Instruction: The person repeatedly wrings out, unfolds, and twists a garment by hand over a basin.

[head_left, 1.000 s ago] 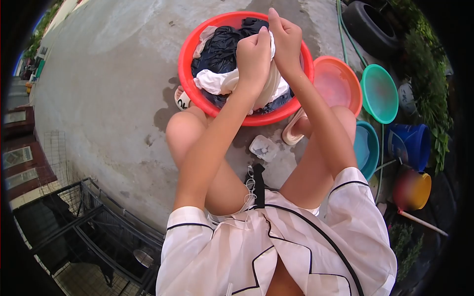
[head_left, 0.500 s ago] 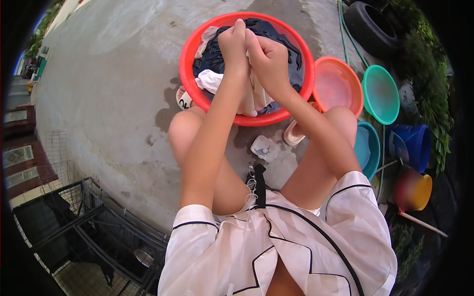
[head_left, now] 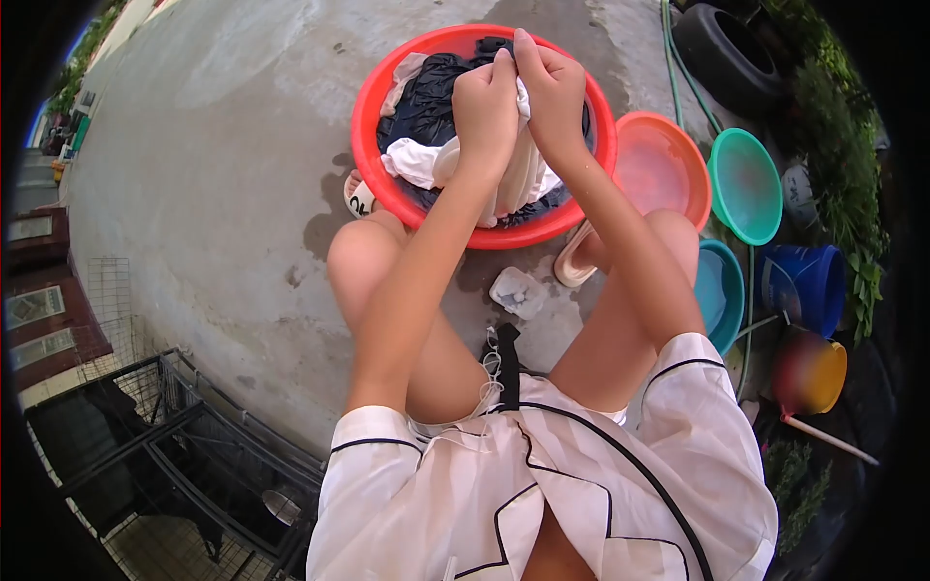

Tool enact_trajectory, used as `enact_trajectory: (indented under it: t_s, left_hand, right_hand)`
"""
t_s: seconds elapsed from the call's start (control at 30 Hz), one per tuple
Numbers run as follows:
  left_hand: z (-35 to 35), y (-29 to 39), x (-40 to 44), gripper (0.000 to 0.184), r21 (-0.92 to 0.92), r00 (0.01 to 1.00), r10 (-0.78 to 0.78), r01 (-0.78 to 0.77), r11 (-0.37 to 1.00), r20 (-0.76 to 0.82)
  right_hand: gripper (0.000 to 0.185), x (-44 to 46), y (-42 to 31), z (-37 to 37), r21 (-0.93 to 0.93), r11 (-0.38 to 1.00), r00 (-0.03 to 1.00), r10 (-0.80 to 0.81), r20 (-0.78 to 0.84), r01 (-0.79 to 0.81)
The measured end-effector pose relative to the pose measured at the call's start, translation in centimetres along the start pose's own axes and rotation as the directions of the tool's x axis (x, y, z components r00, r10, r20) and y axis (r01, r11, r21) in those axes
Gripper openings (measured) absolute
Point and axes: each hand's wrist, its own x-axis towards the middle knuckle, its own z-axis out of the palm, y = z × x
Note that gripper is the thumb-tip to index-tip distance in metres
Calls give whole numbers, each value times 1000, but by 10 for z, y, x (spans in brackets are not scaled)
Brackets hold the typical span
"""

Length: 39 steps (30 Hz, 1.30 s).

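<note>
Over a red basin between my knees, both fists are closed side by side on a white garment. My left hand grips it on the left, thumb on top. My right hand grips it on the right, its thumb raised against the cloth. The garment hangs down from my fists into the basin, in gathered folds; its exact kind cannot be made out. Dark wet clothes fill the basin around it, with a white cloth bunch at the near left.
To the right stand an orange basin, a green basin, a teal basin and a blue bucket. A tyre and hose lie beyond. A small plastic container sits between my feet. Black metal frames stand left.
Both hands have shifted right over the basin. More of the white garment now shows between and below my fists, and the right fist has risen slightly.
</note>
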Motion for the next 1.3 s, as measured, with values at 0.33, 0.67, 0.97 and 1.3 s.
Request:
enact_trajectory:
  t_s: [0.33, 0.67, 0.97, 1.3]
  left_hand:
    - [-5, -2, 5, 43, -170, 996, 90, -93, 981, -28]
    - [-3, -14, 9, 41, -194, 999, 33, -36, 980, -19]
    - [-14, -18, 19, 23, -312, 998, -54, 62, 948, 32]
    - [-21, -13, 22, 25, -249, 994, -101, 110, 962, 49]
  right_hand:
    - [40, -7, 1, 8, 31, 999, 1000, -10, 20, 9]
    - [41, -15, -1, 9, -16, 1000, 1000, -10, 1, 10]
    - [40, -23, -7, 13, -95, 993, 997, -60, 42, 64]
    - [39, -26, -8, 16, -64, 995, 997, -69, 30, 71]
